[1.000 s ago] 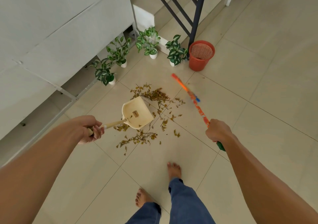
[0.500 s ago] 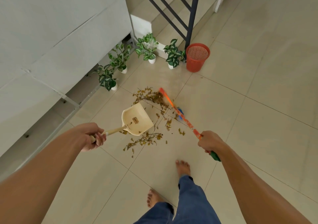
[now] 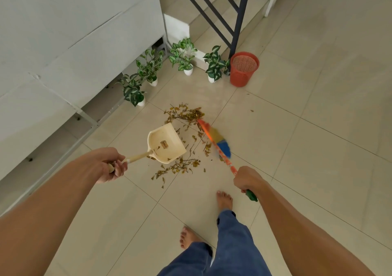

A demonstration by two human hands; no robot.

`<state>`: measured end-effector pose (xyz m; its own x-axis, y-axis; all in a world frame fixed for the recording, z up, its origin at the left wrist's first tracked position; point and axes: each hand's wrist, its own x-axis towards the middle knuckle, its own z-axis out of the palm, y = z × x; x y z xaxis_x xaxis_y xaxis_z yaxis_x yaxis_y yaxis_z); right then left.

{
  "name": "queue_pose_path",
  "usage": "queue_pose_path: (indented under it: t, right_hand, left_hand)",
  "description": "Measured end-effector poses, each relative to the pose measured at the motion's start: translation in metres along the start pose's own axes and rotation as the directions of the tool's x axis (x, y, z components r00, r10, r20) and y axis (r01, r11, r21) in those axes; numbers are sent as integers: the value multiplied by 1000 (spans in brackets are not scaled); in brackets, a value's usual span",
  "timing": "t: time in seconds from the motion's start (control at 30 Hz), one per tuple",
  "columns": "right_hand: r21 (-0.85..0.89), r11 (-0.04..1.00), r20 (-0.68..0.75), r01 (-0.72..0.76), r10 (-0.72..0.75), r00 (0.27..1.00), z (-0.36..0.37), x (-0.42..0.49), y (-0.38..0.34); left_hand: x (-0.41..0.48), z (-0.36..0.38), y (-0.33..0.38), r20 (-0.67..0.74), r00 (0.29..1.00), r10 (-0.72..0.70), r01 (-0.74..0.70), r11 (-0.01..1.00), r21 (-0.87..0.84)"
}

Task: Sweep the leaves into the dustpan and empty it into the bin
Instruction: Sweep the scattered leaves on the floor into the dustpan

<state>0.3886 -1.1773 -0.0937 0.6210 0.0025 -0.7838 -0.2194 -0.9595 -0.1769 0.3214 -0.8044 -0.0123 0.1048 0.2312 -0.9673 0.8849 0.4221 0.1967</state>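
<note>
Dry brown leaves [image 3: 186, 114] lie scattered on the tiled floor, with a second patch nearer my feet. My left hand [image 3: 110, 164] grips the handle of a cream dustpan [image 3: 165, 143], which hangs tilted just above the leaves with a few bits inside. My right hand [image 3: 247, 179] holds a broom [image 3: 220, 146] with an orange handle and yellow and blue bristles; its head is blurred, down at the right edge of the leaves. A red mesh bin [image 3: 244, 69] stands beyond the leaves by the stair railing.
Several small potted plants [image 3: 184, 56] line the wall and the stair base, just behind the leaves. A dark metal railing [image 3: 240, 19] rises next to the bin. A white ledge [image 3: 63, 42] fills the left. My bare feet [image 3: 223, 200] stand close to the nearer leaves.
The broom head has come down from pointing toward the bin to the floor beside the leaves. The dustpan has stayed almost still. The view has tilted up slightly.
</note>
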Motion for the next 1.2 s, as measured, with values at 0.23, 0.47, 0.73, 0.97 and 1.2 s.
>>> queue_pose_path:
  t: [0.23, 0.47, 0.73, 0.97, 1.2]
  right_hand:
    - [-7, 1000, -98, 17, -18, 995, -6, -11, 4]
    - [3, 998, -127, -60, 60, 990, -13, -6, 8]
    - [101, 995, -19, -6, 8, 1000, -24, 7, 26]
    - [57, 998, -148, -14, 22, 989, -99, 30, 52]
    - [14, 990, -245, -137, 136, 960, -193, 102, 84]
  left_hand:
    - [-3, -13, -10, 24, 1000, 5, -4, 1000, -13]
    - [-11, -9, -10, 35, 999, 24, -23, 999, -37]
    - [-19, 32, 10, 47, 998, 48, -47, 999, -13]
    - [-25, 101, 37, 43, 998, 46, -46, 999, 0]
    - [-18, 167, 70, 18, 1000, -3, 3, 1000, -17]
